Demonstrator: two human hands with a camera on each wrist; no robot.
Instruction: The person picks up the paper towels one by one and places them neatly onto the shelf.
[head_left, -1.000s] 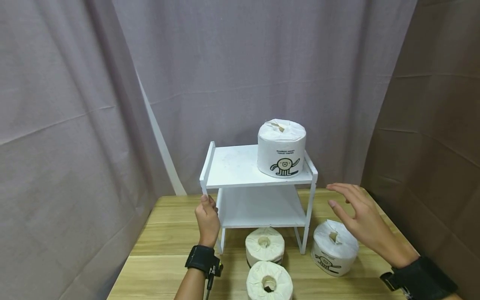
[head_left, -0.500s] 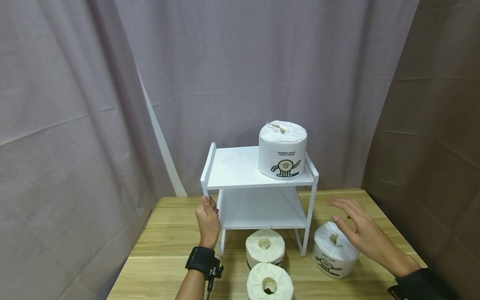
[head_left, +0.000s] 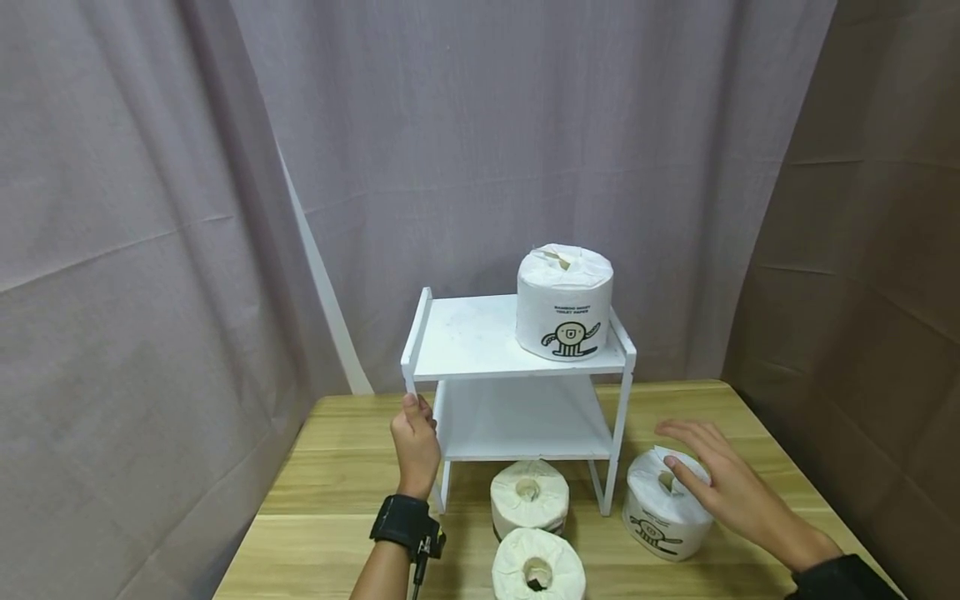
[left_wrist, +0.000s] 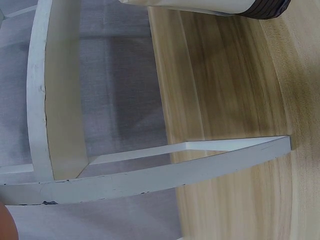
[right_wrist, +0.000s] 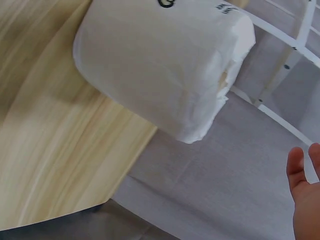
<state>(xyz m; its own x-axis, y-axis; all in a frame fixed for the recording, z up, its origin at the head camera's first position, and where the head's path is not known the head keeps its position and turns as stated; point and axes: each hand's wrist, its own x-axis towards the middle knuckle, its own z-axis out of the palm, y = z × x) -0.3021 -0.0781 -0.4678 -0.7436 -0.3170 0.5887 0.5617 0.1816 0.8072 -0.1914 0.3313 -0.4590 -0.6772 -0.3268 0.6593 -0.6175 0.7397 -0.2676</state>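
A white two-tier shelf [head_left: 480, 342] stands on the table. My left hand [head_left: 416, 446] grips its front left leg; in the left wrist view this leg [left_wrist: 150, 180] crosses the frame, with only a bit of the hand [left_wrist: 6, 225] at the edge. My right hand [head_left: 735, 492] is over a white wrapped toilet roll [head_left: 652, 521] right of the shelf, fingers spread and slightly bent, thumb overlapping its top. The right wrist view has that roll [right_wrist: 145, 65] apart from the fingertips [right_wrist: 296, 157]. Another wrapped toilet roll [head_left: 566, 300] sits upright on the top tier's right side.
Two cream-wrapped rolls stand one before the other at the shelf's front: a rear roll [head_left: 528, 492] and a front roll [head_left: 538, 567], cut off by the frame. The wooden table [head_left: 337, 467] is bordered by grey curtains [head_left: 450, 150] behind and a brownish curtain [head_left: 862, 292] at right.
My right hand has come down toward the right-hand toilet roll and now overlaps its top edge. My left hand keeps its grip on the shelf leg; the rolls stay put.
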